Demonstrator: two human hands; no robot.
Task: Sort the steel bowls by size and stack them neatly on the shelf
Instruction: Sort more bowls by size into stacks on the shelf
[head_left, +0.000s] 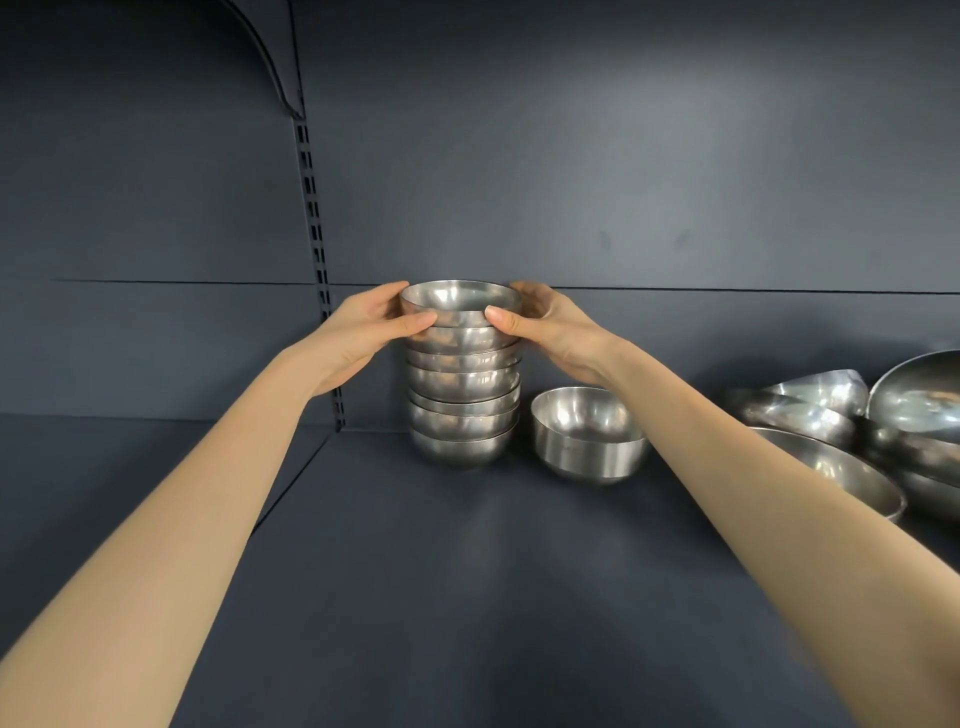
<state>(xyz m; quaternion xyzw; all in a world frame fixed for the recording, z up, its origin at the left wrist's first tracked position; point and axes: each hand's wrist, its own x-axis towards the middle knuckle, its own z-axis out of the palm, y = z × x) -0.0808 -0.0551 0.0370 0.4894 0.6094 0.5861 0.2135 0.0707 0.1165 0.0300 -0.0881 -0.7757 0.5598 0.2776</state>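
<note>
Left hand (363, 332) and right hand (553, 327): arms extended, fingers curled round top steel bowl (460, 301) of nested stack (462, 405), far centre of shelf (415, 571); single bowl (587, 431) just right.

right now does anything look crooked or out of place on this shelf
The stack of small bowls is uneven: several middle rims sit tilted, not nested flat. At the right, the larger bowls lie jumbled, some tipped on their sides. No dents or spills show.

A stack of small bowls (462, 395) stands near the shelf (415, 597) back edge. A single bowl (587, 434) sits just right of it. Larger bowls (857, 441) lie piled at the right edge.
</note>
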